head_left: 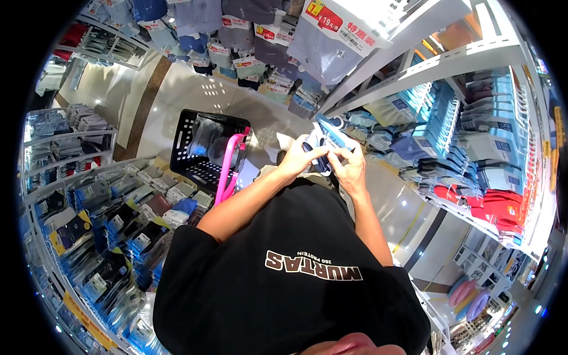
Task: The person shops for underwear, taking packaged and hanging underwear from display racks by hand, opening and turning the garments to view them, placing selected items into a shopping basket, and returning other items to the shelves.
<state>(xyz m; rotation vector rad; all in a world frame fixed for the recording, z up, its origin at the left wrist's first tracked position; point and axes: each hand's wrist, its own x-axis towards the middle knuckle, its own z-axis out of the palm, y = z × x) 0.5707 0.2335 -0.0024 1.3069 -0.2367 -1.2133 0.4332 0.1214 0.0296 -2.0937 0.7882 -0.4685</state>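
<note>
Both my hands meet in front of my body around a small packaged textile item with a blue and white card (335,135). A dark, folded part of it shows between my fingers; its exact kind is hard to make out. My left hand (297,156) is closed on the item's left side, thumb across the dark part. On the other side, my right hand (350,168) pinches the item below the blue card. Left of my hands is a black shopping basket (179,145) with a pink handle (228,163). Inside the basket lies a dark package in shiny clear wrapping (207,139).
Packaged garments (331,44) with price cards hang ahead. On the right, a white rack (426,74) carries rows of light-blue packs (435,127) and red packs (500,210). A low display of packaged socks (121,231) stands at my left. Tiled floor (189,89) shows between racks.
</note>
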